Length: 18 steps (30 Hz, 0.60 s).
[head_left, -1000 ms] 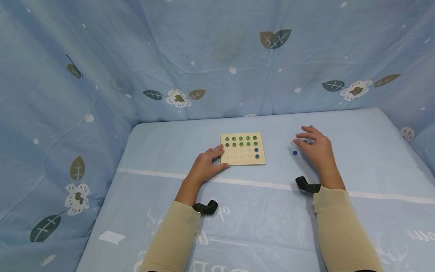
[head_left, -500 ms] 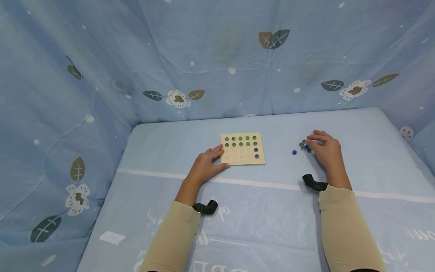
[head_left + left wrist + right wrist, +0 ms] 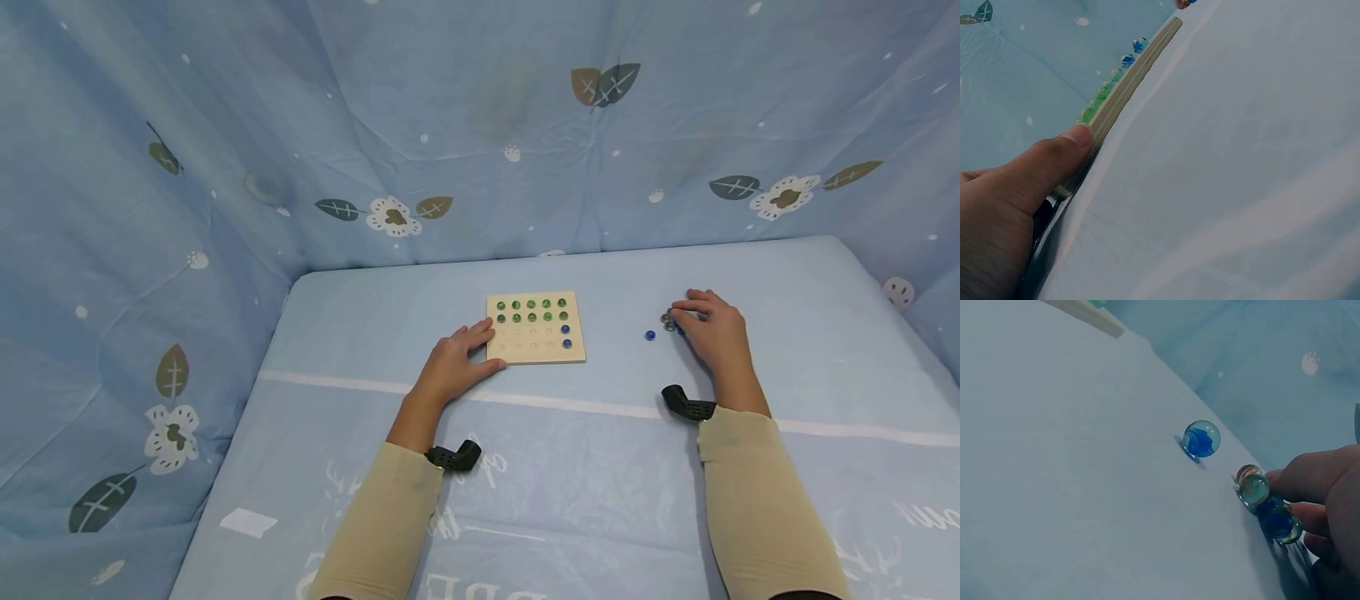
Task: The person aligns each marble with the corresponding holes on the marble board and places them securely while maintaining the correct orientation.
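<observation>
A pale wooden board (image 3: 534,354) with rows of round hollows lies flat on the table. Green marbles (image 3: 532,317) fill its two far rows, and two blue marbles (image 3: 566,343) sit at its right end. My left hand (image 3: 448,367) holds the board at its near left corner, thumb (image 3: 1060,153) on the near edge and fingers at the left side. To the right, my right hand (image 3: 716,337) touches a small cluster of marbles (image 3: 1255,489), its fingers loosely bent and partly hidden behind them. A single blue marble (image 3: 1202,439) lies apart, left of the cluster.
The table carries a light blue cloth (image 3: 360,333) with a pale stripe (image 3: 555,404) running across it. Patterned blue fabric (image 3: 480,125) hangs behind and at the sides. A black wrist camera (image 3: 453,457) sits on the left wrist, another camera (image 3: 686,404) on the right.
My right hand first moved right and nearer from above the marbles, uncovering the cluster, then shifted slightly back left onto it. The left hand and the board have stayed put.
</observation>
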Tool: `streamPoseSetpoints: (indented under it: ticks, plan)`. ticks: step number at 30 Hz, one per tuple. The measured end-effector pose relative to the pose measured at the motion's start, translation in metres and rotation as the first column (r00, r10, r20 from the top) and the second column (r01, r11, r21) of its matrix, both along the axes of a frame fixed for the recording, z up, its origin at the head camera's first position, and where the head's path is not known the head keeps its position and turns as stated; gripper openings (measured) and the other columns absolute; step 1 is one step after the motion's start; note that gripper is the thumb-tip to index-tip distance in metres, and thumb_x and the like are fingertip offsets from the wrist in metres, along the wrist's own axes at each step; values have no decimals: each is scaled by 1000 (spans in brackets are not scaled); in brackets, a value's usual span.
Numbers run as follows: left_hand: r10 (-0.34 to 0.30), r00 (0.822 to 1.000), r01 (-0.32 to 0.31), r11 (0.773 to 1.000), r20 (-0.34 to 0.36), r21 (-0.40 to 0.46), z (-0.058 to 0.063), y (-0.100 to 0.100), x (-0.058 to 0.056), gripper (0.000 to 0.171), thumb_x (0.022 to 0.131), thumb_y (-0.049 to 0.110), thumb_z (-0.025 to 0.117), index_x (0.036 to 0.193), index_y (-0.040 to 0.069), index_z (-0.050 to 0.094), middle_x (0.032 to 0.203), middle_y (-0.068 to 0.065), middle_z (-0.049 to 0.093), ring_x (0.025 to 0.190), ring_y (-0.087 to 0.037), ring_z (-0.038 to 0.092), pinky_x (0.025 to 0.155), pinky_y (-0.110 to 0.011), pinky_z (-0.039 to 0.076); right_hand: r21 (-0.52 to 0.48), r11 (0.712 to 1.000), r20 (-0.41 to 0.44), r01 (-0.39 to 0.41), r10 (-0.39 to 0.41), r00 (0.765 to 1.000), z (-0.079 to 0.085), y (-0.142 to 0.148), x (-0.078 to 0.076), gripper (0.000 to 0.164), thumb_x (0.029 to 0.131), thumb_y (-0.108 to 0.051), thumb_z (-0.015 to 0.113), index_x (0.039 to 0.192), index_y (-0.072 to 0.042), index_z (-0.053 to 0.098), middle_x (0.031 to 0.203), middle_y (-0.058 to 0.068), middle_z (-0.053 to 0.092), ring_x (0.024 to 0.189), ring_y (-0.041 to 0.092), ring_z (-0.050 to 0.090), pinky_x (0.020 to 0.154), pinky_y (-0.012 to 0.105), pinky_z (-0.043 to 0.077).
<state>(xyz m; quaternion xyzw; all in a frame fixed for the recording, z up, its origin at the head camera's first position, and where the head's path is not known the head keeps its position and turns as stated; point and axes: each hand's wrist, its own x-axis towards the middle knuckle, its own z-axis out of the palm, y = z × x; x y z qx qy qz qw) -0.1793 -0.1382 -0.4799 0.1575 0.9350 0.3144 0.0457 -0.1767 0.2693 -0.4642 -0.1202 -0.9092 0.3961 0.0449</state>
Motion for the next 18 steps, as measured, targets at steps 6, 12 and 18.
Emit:
streamPoseSetpoints:
  ticks: [6,12,18]
  plan:
    - [2,1000,-2,1000,2,-1,0,0,0,70,81,52,76,140,20,57,152,13,43,144,-33,36,115,-50,35,25,1000,-5,-12,12,1000,1,-2,-1,37,98,-27,59,117,2,69,150,19,45,148,38,24,118,59,20]
    - [5,1000,-5,1000,7,1,1,0,1,70,81,51,77,141,20,56,152,13,43,144,-33,36,115,-51,35,42,999,12,-14,13,1000,0,-4,-2,36,98,-26,59,118,2,69,151,20,44,148,39,23,119,59,20]
    - [1,1000,-1,1000,5,2,1,0,1,70,81,51,77,141,20,56,152,12,43,144,-33,36,115,-50,35,40,999,26,-19,18,999,-1,-4,-3,38,99,-28,58,119,3,68,152,20,42,149,38,21,119,58,19]
